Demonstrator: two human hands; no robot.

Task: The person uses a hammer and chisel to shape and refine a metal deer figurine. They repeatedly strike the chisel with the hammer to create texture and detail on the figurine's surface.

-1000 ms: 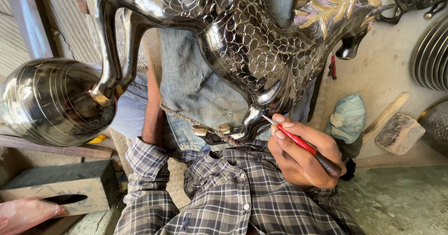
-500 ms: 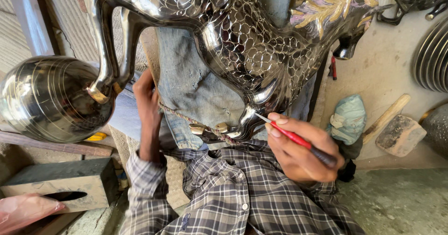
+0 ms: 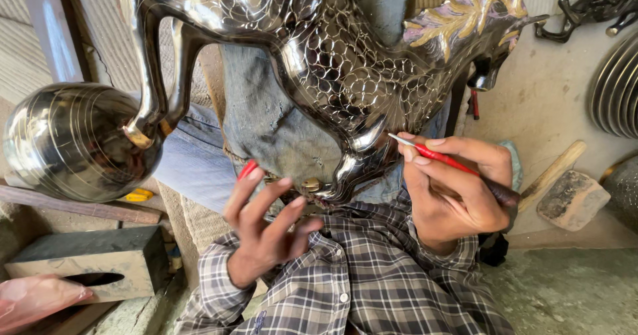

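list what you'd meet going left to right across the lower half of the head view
pink plastic bag → grey block with a slot → left hand, open with fingers spread → right hand holding a red-handled tool → wooden mallet

Soft even daylight, no hard shadows. Bright glare streaks on the polished metal statue (image 3: pixel 332 76) above the right hand (image 3: pixel 452 195) and on the metal ball (image 3: pixel 73 142) far to its left. Left hand (image 3: pixel 266 228) slightly motion-blurred; wide-angle bending at frame edges
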